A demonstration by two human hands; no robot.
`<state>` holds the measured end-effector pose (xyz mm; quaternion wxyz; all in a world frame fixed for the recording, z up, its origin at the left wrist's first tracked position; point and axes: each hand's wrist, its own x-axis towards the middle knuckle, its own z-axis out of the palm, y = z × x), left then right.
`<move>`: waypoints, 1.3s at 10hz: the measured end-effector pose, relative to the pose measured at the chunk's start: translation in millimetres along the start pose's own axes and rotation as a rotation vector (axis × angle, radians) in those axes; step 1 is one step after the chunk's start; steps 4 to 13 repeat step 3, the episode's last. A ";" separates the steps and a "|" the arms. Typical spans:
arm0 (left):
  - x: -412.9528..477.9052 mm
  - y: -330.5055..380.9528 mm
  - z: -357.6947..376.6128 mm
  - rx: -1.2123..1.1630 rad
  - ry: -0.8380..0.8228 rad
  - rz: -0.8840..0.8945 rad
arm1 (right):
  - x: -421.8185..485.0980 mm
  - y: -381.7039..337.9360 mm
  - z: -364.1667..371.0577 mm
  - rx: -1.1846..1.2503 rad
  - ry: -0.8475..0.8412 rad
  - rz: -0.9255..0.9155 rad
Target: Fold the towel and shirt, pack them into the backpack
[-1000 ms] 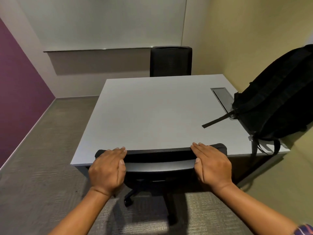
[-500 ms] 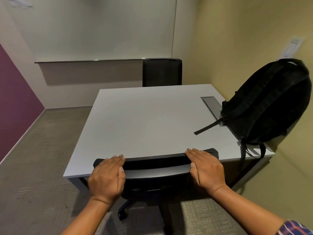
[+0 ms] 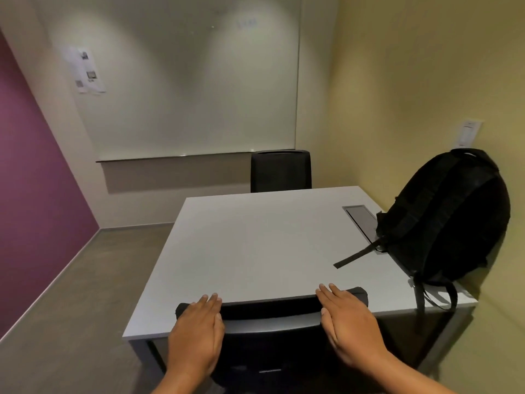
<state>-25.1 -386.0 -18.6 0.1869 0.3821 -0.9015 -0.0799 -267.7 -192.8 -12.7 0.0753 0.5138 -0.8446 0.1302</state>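
A black backpack (image 3: 449, 220) stands upright on the right side of the grey table (image 3: 255, 245), leaning against the yellow wall, with one strap (image 3: 358, 254) trailing onto the tabletop. No towel or shirt is in view. My left hand (image 3: 196, 336) and my right hand (image 3: 352, 328) lie palm-down, fingers straight, on the top edge of a black office chair (image 3: 270, 311) pushed in at the table's near side. Neither hand holds anything.
A second black chair (image 3: 281, 170) stands at the table's far side. A metal cable hatch (image 3: 360, 220) is set into the tabletop beside the backpack. A whiteboard (image 3: 184, 81) covers the back wall, and a purple wall (image 3: 34, 194) bounds the left.
The view has tilted upward, so more of the walls and the whole backpack now show. Both hands stay flat on the chair back.
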 end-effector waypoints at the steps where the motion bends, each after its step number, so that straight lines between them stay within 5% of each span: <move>1: 9.0 1.2 -4.7 0.021 -0.051 0.028 | 9.8 -2.9 -9.9 0.105 -0.039 -0.064; 2: 26.9 5.1 -17.7 0.068 -0.149 0.104 | 31.2 -8.3 -22.2 0.121 0.015 -0.116; 3: 46.4 4.6 -24.0 0.227 -0.059 0.159 | 62.1 -19.6 -36.3 0.063 0.059 -0.150; 13: 46.4 4.6 -24.0 0.227 -0.059 0.159 | 62.1 -19.6 -36.3 0.063 0.059 -0.150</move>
